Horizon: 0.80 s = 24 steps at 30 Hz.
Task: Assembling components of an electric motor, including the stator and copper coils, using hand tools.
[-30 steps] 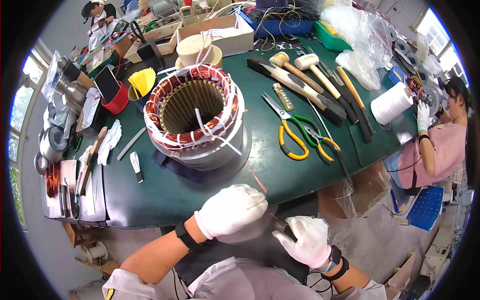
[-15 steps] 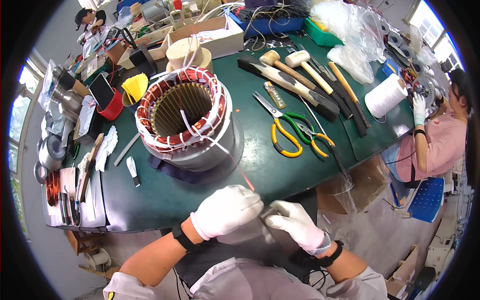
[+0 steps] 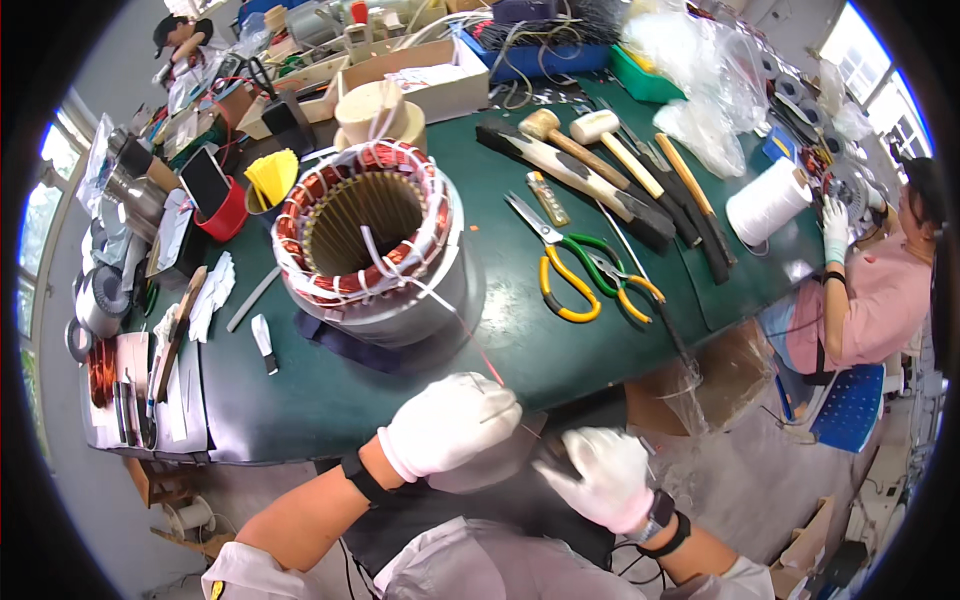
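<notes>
My left hand (image 3: pixel 452 425), in a white glove, is closed in a pinch on a thin lead wire with a pinkish-red sleeve (image 3: pixel 491 367). That wire slants up to a motor stator (image 3: pixel 395 318), a grey cylinder with copper windings laced in white cord, standing upright on the bench. Below the bench edge, a short bare stretch of the wire shows to the right of my left fingers. My gloved right hand (image 3: pixel 608 480) is closed around a small dark object (image 3: pixel 562 458), too smeared by motion to name, at the wire's end.
Scissors (image 3: pixel 560 265) and green-and-yellow pliers (image 3: pixel 622 285) lie right of the stator. Several hammers (image 3: pixel 610 135) rest farther back. A white thread spool (image 3: pixel 768 208) stands at the right, near a co-worker in pink (image 3: pixel 880 300). A red holder (image 3: pixel 222 218) is at the left.
My right hand has moved a little right and down, away from my left, with the dark object. Bare wire now shows between them. The left hand has barely moved.
</notes>
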Available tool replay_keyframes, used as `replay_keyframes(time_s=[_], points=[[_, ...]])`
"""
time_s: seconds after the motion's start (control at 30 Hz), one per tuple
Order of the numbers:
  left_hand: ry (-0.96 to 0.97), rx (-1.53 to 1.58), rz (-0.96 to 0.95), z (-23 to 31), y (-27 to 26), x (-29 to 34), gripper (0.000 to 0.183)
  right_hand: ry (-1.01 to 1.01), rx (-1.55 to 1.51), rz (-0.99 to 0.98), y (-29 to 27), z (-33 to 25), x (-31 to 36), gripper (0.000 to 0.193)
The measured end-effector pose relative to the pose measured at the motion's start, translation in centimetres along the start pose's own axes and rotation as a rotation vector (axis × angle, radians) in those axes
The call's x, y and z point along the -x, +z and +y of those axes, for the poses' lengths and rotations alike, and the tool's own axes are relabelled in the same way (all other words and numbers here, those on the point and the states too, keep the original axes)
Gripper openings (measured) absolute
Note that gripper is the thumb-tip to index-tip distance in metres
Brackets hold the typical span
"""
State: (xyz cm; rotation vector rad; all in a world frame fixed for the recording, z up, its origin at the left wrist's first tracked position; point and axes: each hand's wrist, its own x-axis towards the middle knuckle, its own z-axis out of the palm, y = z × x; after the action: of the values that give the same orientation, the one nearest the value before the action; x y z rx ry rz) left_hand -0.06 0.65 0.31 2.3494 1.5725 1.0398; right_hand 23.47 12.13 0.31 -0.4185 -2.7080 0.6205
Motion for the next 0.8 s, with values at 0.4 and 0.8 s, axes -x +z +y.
replay_keyframes(time_s=[0.4,0.8], points=[[-0.059,-0.189,-0.057,0.3,0.0,0.0,0.020,0.039,0.197,0.030,-1.1,0.2,3.8,0.040],[-0.740,0.786,1.030,10.4,-10.4,-1.8,0.028,0.220,-0.011,0.056,-0.6,-1.2,4.9,0.056]])
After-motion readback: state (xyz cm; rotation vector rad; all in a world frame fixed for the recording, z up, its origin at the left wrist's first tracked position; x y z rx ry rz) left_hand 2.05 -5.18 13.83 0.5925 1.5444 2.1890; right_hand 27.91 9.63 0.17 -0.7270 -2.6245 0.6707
